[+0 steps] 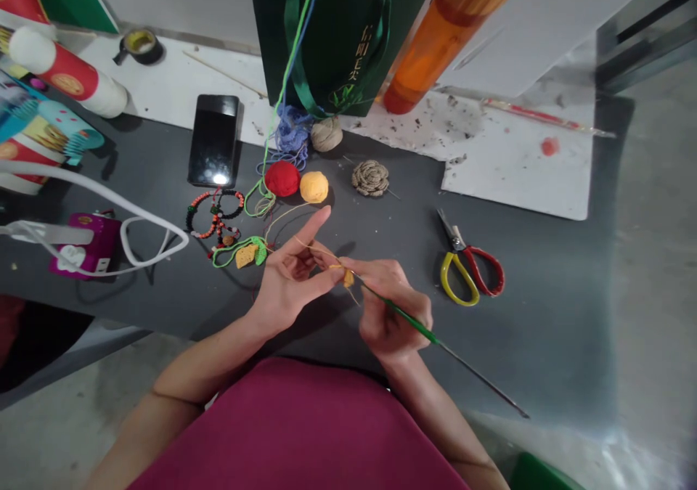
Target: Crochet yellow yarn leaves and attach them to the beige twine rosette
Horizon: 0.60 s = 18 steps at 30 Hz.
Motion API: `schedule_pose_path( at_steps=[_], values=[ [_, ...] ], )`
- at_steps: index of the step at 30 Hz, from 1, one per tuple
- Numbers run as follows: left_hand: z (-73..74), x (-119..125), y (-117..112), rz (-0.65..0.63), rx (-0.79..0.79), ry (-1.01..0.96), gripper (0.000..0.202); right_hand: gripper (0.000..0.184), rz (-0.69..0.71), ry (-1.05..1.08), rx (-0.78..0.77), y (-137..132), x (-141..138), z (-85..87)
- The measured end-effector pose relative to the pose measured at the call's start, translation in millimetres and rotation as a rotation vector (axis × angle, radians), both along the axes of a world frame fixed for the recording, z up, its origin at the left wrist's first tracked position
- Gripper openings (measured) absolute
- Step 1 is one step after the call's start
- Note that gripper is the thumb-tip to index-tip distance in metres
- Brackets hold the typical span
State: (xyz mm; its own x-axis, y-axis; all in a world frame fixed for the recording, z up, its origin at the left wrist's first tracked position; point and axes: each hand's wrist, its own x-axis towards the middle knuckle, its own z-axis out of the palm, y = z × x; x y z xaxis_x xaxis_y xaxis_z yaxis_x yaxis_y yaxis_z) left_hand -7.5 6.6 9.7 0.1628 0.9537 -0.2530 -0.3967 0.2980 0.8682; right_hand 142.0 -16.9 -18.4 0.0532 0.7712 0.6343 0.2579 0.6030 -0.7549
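Note:
My left hand (pixel 294 272) pinches a small orange crochet piece (pixel 347 278) between thumb and fingers, with the index finger stretched out and orange yarn running over it. My right hand (pixel 389 308) is closed round a green-handled crochet hook (pixel 430 336) whose tip meets the piece. The yarn leads back to an orange yarn ball (pixel 314 186) on the dark table (pixel 544 316), beside a red yarn ball (pixel 282 178).
Red and yellow scissors (pixel 471 268) lie right of my hands. A phone (pixel 214 149), bead bracelets (pixel 215 218), small green and orange crochet bits (pixel 247 252), a beige knotted rosette (pixel 370 178), a green gift bag (pixel 337 33) and an orange tube (pixel 446 33) sit further back. A white cable (pixel 136 221) loops at left.

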Motion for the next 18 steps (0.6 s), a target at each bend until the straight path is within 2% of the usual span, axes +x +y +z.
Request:
schedule_pose_path(
  at_steps=[5,8,12,18],
  values=[
    [-0.4,0,1,0.009,-0.083,-0.069,0.082,0.022,-0.090,0.159,-0.042,1,-8,8.0],
    [-0.9,-1,3,-0.022,-0.092,-0.105,0.083,0.016,-0.105,0.193,-0.125,1,-9,11.4],
    [-1.0,-2,3,-0.079,-0.085,-0.126,0.083,0.014,-0.134,0.212,-0.163,1,-7,11.3],
    [-3.3,-2,3,-0.076,-0.094,-0.108,0.080,0.022,-0.048,0.155,-0.120,2,-5,12.0]
  ],
)
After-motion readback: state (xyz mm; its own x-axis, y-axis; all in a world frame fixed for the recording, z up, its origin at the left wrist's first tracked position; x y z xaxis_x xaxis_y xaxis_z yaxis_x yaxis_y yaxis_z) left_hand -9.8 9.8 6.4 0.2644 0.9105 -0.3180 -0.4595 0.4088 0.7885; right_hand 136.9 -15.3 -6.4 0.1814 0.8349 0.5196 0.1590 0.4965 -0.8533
